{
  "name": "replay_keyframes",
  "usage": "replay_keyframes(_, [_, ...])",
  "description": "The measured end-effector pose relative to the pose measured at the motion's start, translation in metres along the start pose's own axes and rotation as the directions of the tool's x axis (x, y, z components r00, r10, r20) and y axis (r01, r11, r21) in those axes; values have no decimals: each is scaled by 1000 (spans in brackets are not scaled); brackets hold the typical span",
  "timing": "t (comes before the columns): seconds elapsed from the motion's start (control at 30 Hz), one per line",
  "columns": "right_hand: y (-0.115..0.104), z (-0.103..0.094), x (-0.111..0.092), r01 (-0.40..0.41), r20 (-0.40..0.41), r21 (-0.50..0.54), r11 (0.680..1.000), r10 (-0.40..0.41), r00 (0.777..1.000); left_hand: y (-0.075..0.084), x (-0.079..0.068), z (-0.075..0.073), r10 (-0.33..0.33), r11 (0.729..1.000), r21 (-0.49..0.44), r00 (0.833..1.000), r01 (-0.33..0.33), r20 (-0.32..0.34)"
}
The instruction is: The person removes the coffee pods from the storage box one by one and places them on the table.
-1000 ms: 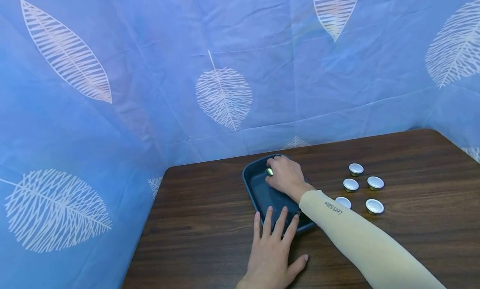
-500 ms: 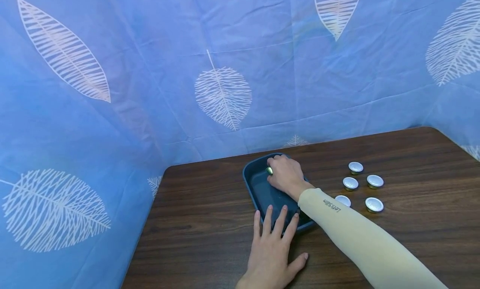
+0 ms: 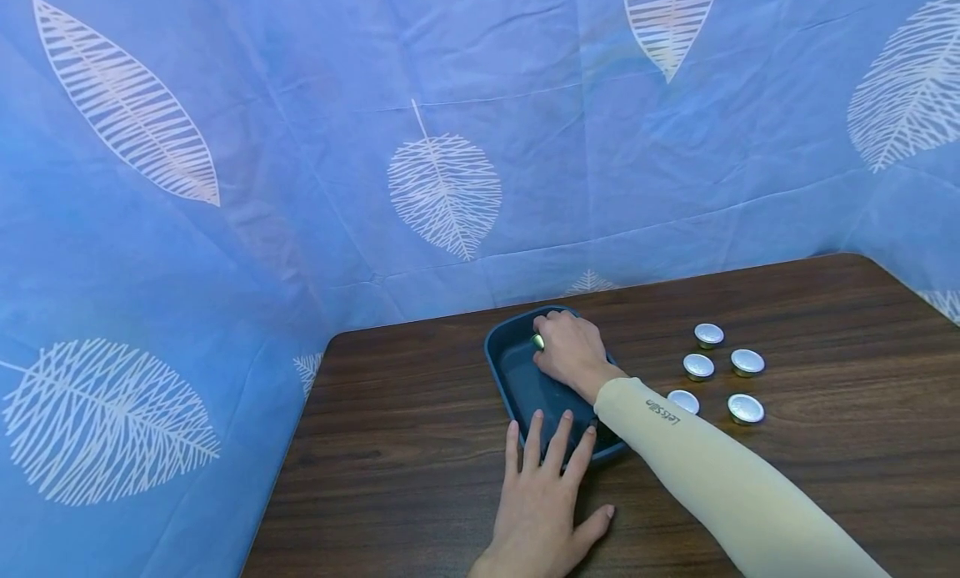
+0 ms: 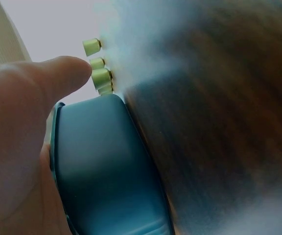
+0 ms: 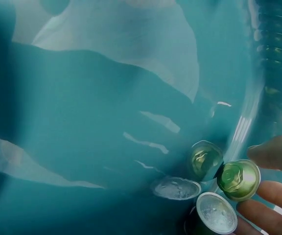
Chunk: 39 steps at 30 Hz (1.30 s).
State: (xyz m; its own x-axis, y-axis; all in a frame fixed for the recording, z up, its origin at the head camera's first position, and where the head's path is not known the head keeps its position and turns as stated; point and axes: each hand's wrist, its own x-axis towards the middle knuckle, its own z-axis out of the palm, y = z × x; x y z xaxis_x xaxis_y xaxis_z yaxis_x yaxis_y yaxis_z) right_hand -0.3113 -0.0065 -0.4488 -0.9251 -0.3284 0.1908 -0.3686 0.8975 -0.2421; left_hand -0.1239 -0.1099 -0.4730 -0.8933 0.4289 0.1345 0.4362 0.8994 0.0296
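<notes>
Inside the dark teal tray (image 3: 528, 386), my right hand (image 3: 572, 351) reaches down at the far end and pinches a green coffee capsule (image 3: 538, 342) between thumb and fingers. The right wrist view shows this capsule (image 5: 239, 179) with its ribbed bottom facing the camera. Just beside it in the tray is another capsule (image 5: 217, 214) with a silver foil lid. My left hand (image 3: 536, 503) lies flat with spread fingers, their tips over the tray's near rim and the thumb apart to the right. From the left wrist, the tray's outer wall (image 4: 102, 156) shows close to that thumb.
Several foil-topped capsules (image 3: 746, 361) stand lid up on the brown wooden table (image 3: 390, 469), right of the tray; my right sleeve (image 3: 705, 461) passes close to the nearest. A blue leaf-patterned cloth (image 3: 315, 144) hangs behind the table's far edge.
</notes>
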Motion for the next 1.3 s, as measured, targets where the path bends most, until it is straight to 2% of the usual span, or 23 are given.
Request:
replay_keyframes(0.73, [1, -3, 0, 2, -5, 0, 1000, -2, 1000, 0, 1, -1, -4, 999, -40, 1000, 5, 21])
replay_keyframes(1.3, [2, 3, 0, 10, -30, -10, 1000, -10, 1000, 0, 0, 1, -7, 1000, -29, 1000, 7, 12])
